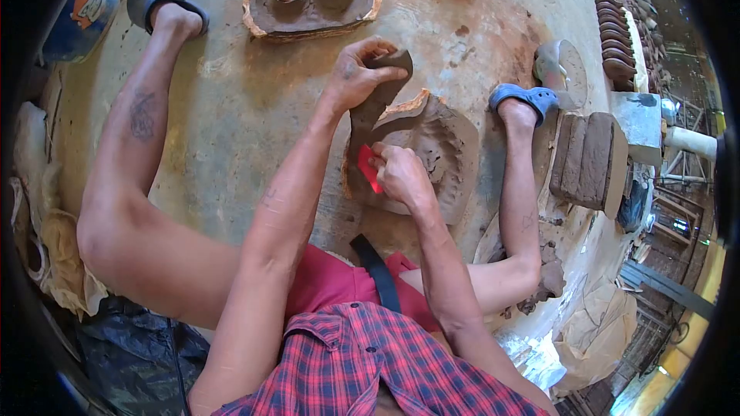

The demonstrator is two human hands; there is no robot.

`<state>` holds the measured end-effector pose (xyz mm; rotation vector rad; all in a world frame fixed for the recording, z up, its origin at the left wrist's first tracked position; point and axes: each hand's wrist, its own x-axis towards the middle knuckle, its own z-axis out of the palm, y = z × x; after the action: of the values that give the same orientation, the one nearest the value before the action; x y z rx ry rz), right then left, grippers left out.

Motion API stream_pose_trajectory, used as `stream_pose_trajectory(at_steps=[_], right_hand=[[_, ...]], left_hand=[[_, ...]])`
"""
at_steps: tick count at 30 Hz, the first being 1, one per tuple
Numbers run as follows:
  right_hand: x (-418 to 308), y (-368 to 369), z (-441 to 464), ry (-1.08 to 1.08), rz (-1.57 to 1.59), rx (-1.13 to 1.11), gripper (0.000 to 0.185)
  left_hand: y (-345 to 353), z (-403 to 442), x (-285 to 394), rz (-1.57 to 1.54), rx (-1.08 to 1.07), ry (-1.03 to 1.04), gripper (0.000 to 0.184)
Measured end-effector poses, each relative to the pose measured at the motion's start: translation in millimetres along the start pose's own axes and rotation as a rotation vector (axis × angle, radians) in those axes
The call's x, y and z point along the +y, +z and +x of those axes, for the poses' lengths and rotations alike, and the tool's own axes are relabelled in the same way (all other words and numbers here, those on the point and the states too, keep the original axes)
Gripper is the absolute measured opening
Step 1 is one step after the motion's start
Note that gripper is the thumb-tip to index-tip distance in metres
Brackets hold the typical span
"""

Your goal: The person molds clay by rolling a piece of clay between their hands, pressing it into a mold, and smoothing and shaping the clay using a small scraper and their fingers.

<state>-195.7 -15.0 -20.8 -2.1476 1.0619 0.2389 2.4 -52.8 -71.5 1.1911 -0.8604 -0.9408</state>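
Note:
A flat strip of dark clay (375, 104) rises from the left side of a clay-lined mould (451, 142) on the floor between the legs. My left hand (365, 71) pinches the strip's upper end, thumb on its face. Lower down, my right hand (402, 175) grips a small red scraper (368, 169) against the strip's lower part, at the mould's left edge. The mould's inside is pressed with uneven clay, and its orange-brown rim (406, 107) shows at the top.
Another clay-lined mould (312, 11) with two round hollows lies ahead. Stacked clay slabs (587, 158) stand at right, near a round grey piece (560, 69). A blue bucket (81, 15) is at far left. Clay scraps (549, 273) lie beside the right leg.

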Motion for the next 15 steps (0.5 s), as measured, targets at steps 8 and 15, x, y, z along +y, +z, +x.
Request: stream_pose_trajectory(at_steps=[8,15], right_hand=[[23,-10,-29,-0.159,-0.126,-0.258,0.017],[46,-39,-74,-0.065,-0.110,-0.175,0.023]], left_hand=[[-23,-14,32,-0.247,0.193,0.111,0.036],[-14,-17,115,-0.325,0.219,0.233,0.037]])
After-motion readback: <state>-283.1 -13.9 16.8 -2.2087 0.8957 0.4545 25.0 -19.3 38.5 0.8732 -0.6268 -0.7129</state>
